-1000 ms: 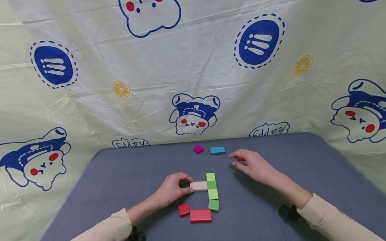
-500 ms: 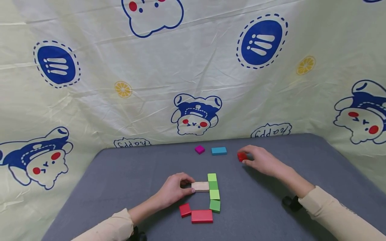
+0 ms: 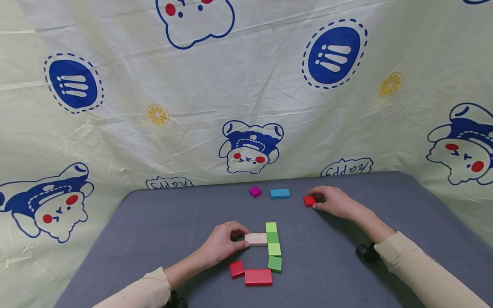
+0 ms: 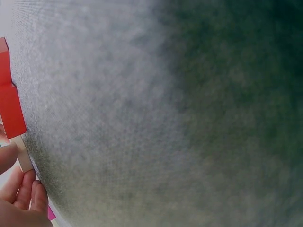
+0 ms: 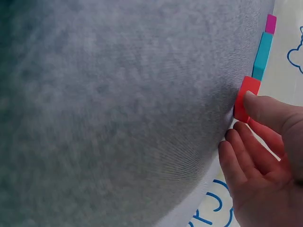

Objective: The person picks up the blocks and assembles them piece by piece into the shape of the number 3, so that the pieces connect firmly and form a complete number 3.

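Note:
My left hand [image 3: 221,243] pinches the left end of a pale wooden block [image 3: 256,239], whose right end meets a column of light and dark green blocks [image 3: 274,249]. In the left wrist view the thumb and fingers of the left hand [image 4: 21,198] are at the pale block [image 4: 23,153]. Farther back on the right, my right hand [image 3: 337,203] has its thumb and a finger at a small red block [image 3: 309,201]. The right wrist view shows the right thumb on that red block [image 5: 246,99], other fingers of the hand [image 5: 265,165] loosely bent below it.
A magenta block [image 3: 255,192] and a blue block [image 3: 280,193] lie near the back of the grey table [image 3: 173,222]. In front, a small red block [image 3: 236,269] touches a longer red block [image 3: 258,277] by the column's near end. A patterned cloth [image 3: 192,145] hangs behind.
My right hand has shifted slightly right and its fingers have closed on the small red block, which was mostly hidden under the hand. The left hand stays on the pale block.

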### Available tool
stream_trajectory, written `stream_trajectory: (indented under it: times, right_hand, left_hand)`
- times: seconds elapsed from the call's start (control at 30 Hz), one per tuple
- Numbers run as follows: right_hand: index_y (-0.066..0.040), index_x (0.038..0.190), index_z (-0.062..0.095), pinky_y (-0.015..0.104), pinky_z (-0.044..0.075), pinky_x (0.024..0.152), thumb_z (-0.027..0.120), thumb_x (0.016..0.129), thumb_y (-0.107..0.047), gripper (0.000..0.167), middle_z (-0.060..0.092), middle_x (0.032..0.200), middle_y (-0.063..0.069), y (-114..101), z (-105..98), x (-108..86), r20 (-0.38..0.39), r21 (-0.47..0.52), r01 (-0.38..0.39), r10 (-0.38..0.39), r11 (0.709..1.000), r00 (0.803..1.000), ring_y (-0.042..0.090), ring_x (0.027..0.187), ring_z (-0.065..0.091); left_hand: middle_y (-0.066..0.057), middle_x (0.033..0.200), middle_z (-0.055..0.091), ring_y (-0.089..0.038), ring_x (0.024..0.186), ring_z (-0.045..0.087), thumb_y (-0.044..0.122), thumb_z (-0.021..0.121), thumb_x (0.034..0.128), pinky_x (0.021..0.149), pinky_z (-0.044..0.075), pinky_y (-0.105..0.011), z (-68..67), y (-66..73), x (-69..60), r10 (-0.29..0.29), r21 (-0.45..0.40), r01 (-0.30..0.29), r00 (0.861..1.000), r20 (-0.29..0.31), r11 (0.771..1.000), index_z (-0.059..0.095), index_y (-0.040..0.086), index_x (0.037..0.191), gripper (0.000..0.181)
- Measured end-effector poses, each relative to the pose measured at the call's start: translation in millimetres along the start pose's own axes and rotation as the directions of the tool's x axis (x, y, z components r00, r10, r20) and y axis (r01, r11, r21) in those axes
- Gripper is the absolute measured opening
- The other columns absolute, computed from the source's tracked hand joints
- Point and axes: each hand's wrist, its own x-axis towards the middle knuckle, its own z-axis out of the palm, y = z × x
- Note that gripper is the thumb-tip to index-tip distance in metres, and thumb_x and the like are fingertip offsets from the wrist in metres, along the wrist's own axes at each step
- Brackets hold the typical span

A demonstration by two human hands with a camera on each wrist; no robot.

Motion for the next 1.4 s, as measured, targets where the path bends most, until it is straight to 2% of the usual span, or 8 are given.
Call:
stream_trajectory:
  times: [0.2,0.43,0.77,1.23,1.4]
  right_hand:
    - [0.002,0.124,0.063,0.052,0.046,0.088,0.072,0.087,-0.007,0.039,0.064,0.114,0.019,3,1,2.1,-0.004,-0.002,-0.004,0.004,1.000,1.000,0.032,0.100,0.060]
    - [-0.001,0.121,0.065,0.052,0.046,0.089,0.073,0.087,-0.008,0.035,0.065,0.114,0.017,1,5,1.1,-0.021,0.029,0.026,-0.025,0.999,0.999,0.031,0.102,0.061]
    - [-0.004,0.121,0.065,0.053,0.046,0.092,0.072,0.088,-0.009,0.034,0.063,0.119,0.015,-18,12,5.3,-0.020,0.027,0.078,-0.077,0.997,0.997,0.035,0.108,0.060]
    - [-0.007,0.124,0.065,0.049,0.047,0.093,0.073,0.088,-0.011,0.037,0.065,0.115,0.007,-45,25,16.6,-0.011,0.036,0.128,-0.128,0.991,0.992,0.025,0.103,0.059]
    - [-0.008,0.124,0.065,0.048,0.047,0.093,0.074,0.088,-0.013,0.037,0.064,0.115,0.006,-54,29,19.4,0.017,0.024,0.124,-0.124,0.992,0.992,0.024,0.103,0.059]
  left_hand:
    - [0.008,0.102,0.064,-0.011,0.093,0.058,0.020,0.077,0.0864,0.085,0.049,-0.031,0.5,0.0,0.3,-0.007,-0.003,0.007,1.000,-0.002,1.000,0.073,0.016,0.108,0.022]
    - [0.008,0.103,0.064,-0.011,0.093,0.058,0.020,0.077,0.0863,0.085,0.049,-0.031,1.1,0.0,-0.2,-0.009,-0.003,0.009,1.000,-0.005,1.000,0.073,0.016,0.108,0.022]
    - [0.009,0.103,0.064,-0.012,0.094,0.058,0.020,0.077,0.0865,0.085,0.049,-0.032,1.4,-1.4,-0.5,-0.007,0.002,0.007,1.000,-0.002,1.000,0.073,0.017,0.108,0.022]
    - [0.008,0.103,0.064,-0.012,0.094,0.058,0.019,0.077,0.0865,0.086,0.049,-0.032,1.8,-1.7,-1.2,-0.004,-0.003,0.004,1.000,-0.012,1.000,0.073,0.017,0.108,0.021]
    - [0.008,0.103,0.064,-0.011,0.094,0.058,0.019,0.077,0.0861,0.085,0.049,-0.032,1.8,-0.7,-1.1,0.001,0.004,-0.001,1.000,-0.018,1.000,0.073,0.016,0.107,0.021]
